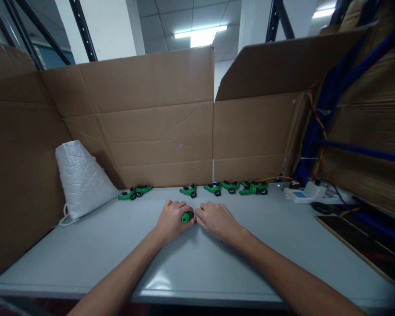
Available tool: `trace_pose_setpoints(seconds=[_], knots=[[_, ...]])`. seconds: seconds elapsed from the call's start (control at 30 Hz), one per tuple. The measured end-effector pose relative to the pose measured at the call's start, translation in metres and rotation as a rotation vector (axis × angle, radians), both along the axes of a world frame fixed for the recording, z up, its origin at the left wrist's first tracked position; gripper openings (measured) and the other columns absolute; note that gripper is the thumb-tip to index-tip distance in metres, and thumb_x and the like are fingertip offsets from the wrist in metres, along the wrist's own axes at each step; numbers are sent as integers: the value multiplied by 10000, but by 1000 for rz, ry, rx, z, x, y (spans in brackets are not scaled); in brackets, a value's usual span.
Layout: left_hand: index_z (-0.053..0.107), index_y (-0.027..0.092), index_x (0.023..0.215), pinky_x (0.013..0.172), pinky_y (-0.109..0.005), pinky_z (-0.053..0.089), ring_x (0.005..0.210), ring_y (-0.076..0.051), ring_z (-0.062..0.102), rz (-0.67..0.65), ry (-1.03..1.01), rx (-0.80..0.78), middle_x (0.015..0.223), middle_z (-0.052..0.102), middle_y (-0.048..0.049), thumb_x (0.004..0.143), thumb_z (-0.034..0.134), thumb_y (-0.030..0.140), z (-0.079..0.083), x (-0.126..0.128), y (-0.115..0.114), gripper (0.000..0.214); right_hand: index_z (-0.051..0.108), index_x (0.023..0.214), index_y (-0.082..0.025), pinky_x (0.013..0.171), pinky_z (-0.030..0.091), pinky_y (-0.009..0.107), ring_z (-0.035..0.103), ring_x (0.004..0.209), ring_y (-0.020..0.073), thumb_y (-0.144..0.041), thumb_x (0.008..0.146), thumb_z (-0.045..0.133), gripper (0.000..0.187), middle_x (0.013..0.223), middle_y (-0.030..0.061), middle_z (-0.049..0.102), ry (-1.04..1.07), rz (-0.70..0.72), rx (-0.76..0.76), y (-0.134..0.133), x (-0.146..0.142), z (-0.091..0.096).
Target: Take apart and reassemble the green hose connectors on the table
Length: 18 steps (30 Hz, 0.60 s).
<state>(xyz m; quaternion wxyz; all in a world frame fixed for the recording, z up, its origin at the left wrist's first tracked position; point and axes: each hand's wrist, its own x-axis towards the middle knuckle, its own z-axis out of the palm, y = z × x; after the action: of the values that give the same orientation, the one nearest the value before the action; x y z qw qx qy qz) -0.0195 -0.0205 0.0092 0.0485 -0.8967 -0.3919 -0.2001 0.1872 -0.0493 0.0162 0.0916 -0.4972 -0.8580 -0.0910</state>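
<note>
Above the middle of the table, my left hand (174,218) is closed around a green toy (186,217). The toy's round end, with a hole in its centre, faces me; the rest is mostly covered by fingers. My right hand (217,220) is closed too, its thumb and fingertips pinched against the toy's right side. Whatever sits inside that pinch is hidden. Behind my hands lie several green toys with black wheels, cannon-like in shape: one toy (188,191) alone, another toy (213,189) beside it, a cluster (253,188) to the right, and a group (134,192) on the left.
A white padded bag (82,180) leans at the left of the table (118,259). Cardboard walls (158,131) enclose the back and sides. On the right are a white power strip (303,194) with cables, a blue metal frame (329,105) and a dark flat panel (362,245).
</note>
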Motion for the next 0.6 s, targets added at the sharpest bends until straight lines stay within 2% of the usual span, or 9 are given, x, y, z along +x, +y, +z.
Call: trace_pose_setpoints(seconds=[0.2, 0.33, 0.43, 0.6], knots=[[756, 246, 1055, 872, -343, 451, 979, -245, 701, -71, -222, -203, 1041, 757, -48, 881, 781, 420, -8, -5, 9, 247, 749, 1032, -209, 756, 470, 292, 704, 992, 242, -315, 1080, 492, 282, 1038, 81, 758, 13, 4, 37, 2, 3, -1], [750, 227, 1061, 862, -319, 501, 963, -235, 692, -156, -387, -324, 1044, 762, -51, 816, 819, 305, -15, -6, 15, 266, 754, 1029, -211, 751, 469, 288, 710, 979, 241, -332, 1074, 507, 279, 1011, 86, 760, 5, -6, 36, 4, 8, 1], [746, 207, 1069, 867, -314, 512, 950, -227, 690, -165, -462, -370, 1020, 767, -45, 793, 790, 208, -18, -5, 17, 280, 761, 1030, -212, 751, 474, 291, 714, 987, 248, -344, 1075, 503, 294, 1005, 90, 761, 10, -38, 29, 5, 10, 2], [746, 183, 1089, 870, -319, 528, 939, -224, 699, -160, -519, -435, 1036, 773, -62, 808, 784, 238, -23, -4, 21, 289, 777, 1051, -205, 748, 474, 286, 728, 973, 249, -347, 1067, 510, 303, 1017, 102, 774, 13, -66, 11, 6, 13, 4]])
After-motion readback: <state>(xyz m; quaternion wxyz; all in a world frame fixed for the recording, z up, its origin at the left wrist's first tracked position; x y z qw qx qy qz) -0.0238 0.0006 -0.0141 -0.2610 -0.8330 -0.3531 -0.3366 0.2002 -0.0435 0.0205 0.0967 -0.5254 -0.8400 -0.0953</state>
